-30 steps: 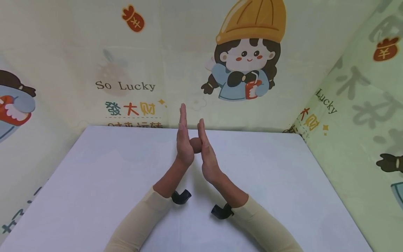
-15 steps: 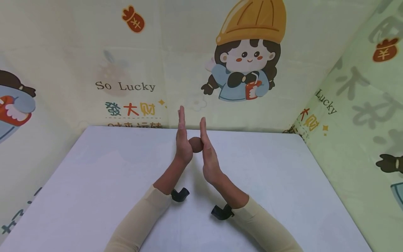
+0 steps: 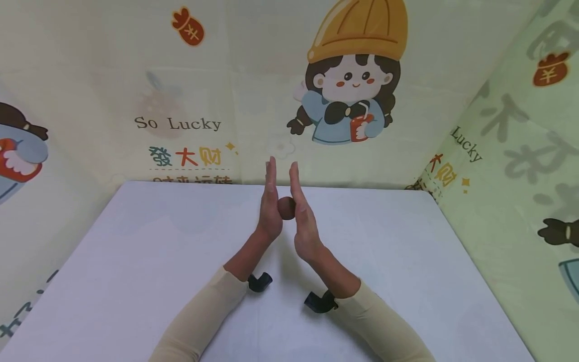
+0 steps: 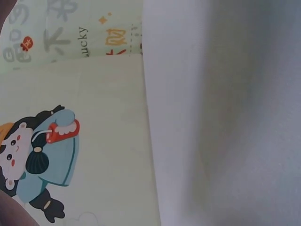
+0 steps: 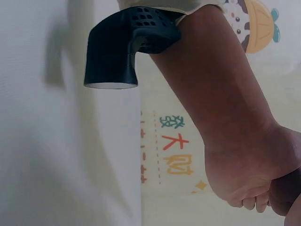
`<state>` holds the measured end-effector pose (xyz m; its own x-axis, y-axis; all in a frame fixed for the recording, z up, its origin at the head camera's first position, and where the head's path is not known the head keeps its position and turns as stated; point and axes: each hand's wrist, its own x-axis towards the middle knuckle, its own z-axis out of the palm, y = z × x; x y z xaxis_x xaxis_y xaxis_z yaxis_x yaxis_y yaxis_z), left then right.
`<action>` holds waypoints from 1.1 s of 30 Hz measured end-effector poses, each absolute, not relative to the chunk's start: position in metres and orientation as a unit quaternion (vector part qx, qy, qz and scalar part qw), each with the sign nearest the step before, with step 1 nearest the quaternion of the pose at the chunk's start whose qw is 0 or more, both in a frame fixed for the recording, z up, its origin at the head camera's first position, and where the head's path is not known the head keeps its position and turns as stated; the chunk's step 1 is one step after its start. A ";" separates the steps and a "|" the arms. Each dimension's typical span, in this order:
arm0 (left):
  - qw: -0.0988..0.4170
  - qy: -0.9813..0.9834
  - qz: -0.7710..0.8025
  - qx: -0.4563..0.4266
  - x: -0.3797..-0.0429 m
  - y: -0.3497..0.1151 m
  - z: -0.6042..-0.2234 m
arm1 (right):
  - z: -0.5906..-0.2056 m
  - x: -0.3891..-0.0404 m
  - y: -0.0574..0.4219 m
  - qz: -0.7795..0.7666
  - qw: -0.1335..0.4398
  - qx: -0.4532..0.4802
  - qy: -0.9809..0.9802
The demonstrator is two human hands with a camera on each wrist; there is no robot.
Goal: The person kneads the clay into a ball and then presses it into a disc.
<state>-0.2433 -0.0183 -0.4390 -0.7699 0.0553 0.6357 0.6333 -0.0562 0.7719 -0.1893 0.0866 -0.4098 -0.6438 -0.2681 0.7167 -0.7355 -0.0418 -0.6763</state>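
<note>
A small round brown ball (image 3: 286,208) sits between the two upright palms, above the far half of the white table. My left hand (image 3: 270,213) presses it from the left with straight fingers pointing up and away. From the other side my right hand (image 3: 306,223) lies flat against it, fingers also straight. In the right wrist view the dark ball (image 5: 283,192) shows beside the heel of the left hand (image 5: 240,174), partly covered by the right hand (image 5: 294,214) at the corner. Only blurred edges of a hand (image 4: 14,212) appear in the left wrist view.
Black curved camera mounts (image 3: 260,282) hang at both wrists; one mount (image 5: 113,52) looks large in the right wrist view. Beneath the arms spreads a white table (image 3: 172,241). Printed cartoon cloth (image 3: 262,75) walls in its back and sides.
The right hand has slid forward and the left hand back a little, with the ball still between the palms. Both hands and the ball sit slightly further right in view.
</note>
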 end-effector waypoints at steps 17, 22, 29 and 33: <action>0.189 -0.660 -0.656 -0.314 -0.231 0.000 -0.445 | -0.399 -0.194 0.101 0.626 0.198 0.345 -0.671; 0.182 -0.651 -0.660 -0.328 -0.225 0.006 -0.447 | -0.396 -0.197 0.106 0.636 0.197 0.327 -0.670; 0.172 -0.631 -0.666 -0.358 -0.216 0.013 -0.444 | -0.395 -0.203 0.113 0.639 0.198 0.313 -0.674; 0.186 -0.636 -0.650 -0.371 -0.210 0.016 -0.439 | -0.397 -0.206 0.116 0.646 0.194 0.312 -0.669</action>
<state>-0.2097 0.0158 -0.4391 -0.6559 0.2295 0.7191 0.7140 -0.1205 0.6897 -0.2061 0.1157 -0.3967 -0.7299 -0.1673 0.6628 -0.6683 -0.0290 -0.7433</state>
